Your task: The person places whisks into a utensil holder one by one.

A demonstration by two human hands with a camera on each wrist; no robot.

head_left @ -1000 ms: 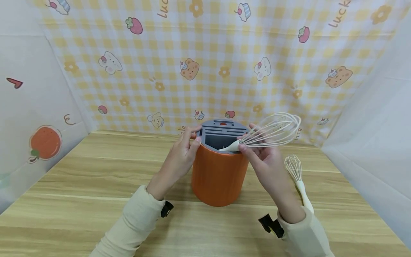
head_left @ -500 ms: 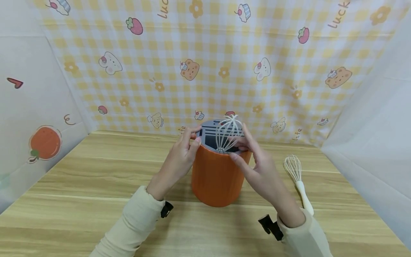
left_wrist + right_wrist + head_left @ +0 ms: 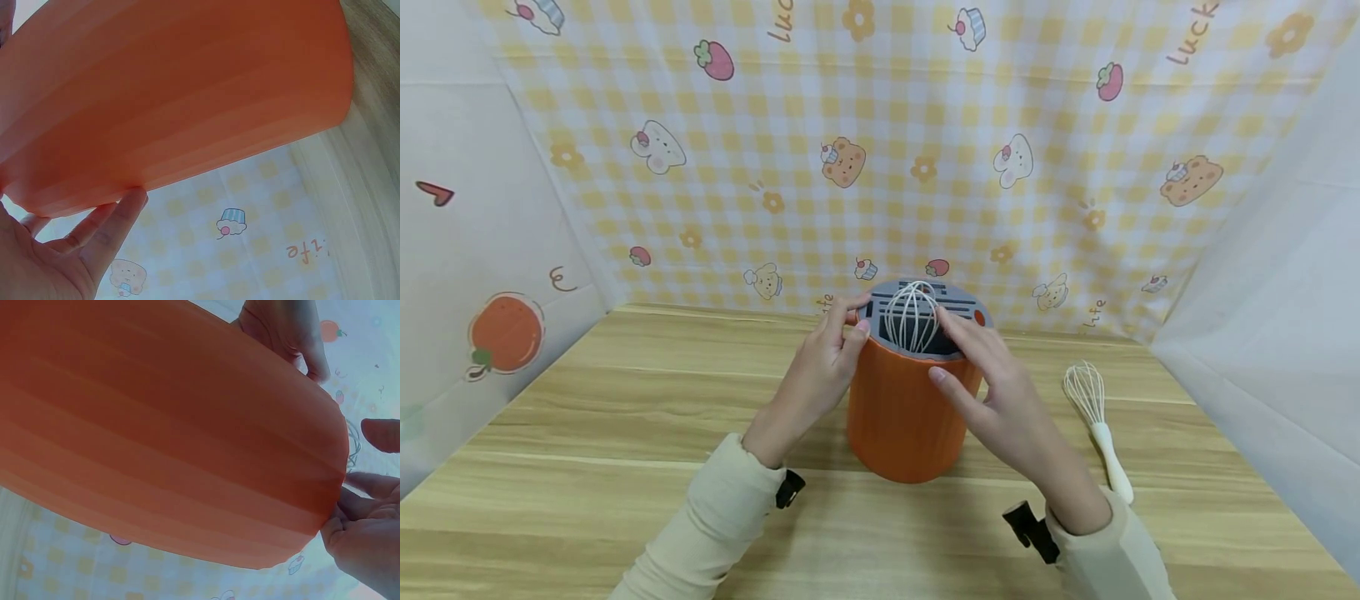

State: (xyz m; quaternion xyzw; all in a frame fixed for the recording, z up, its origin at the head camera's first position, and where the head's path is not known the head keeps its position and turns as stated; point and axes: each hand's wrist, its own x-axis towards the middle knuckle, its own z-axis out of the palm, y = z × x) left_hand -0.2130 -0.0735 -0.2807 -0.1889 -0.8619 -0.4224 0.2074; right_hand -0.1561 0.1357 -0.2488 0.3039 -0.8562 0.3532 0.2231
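Note:
An orange utensil holder (image 3: 910, 417) with a grey slotted top (image 3: 883, 293) stands upright on the table. My left hand (image 3: 820, 358) grips its left rim, thumb on the near side; in the left wrist view the fingers (image 3: 122, 219) lie along the orange wall. A whisk (image 3: 912, 317) stands in the large front compartment, its wire loops showing above the top and its handle hidden inside. Beside the loops is my right hand (image 3: 1000, 392), fingers extended over the holder's right side and thumb apart in front of the rim. Nothing is pinched between them.
A second, smaller whisk (image 3: 1101, 429) with a white handle lies on the wooden table (image 3: 625, 417) to the right of the holder. Behind stands a yellow checked cloth (image 3: 880, 108); white cloth walls (image 3: 1270, 250) close off both sides.
The whisk has gone from lying slanted in my right hand to standing upright and lower in the holder. My right hand has let go of it. My left hand has stayed put.

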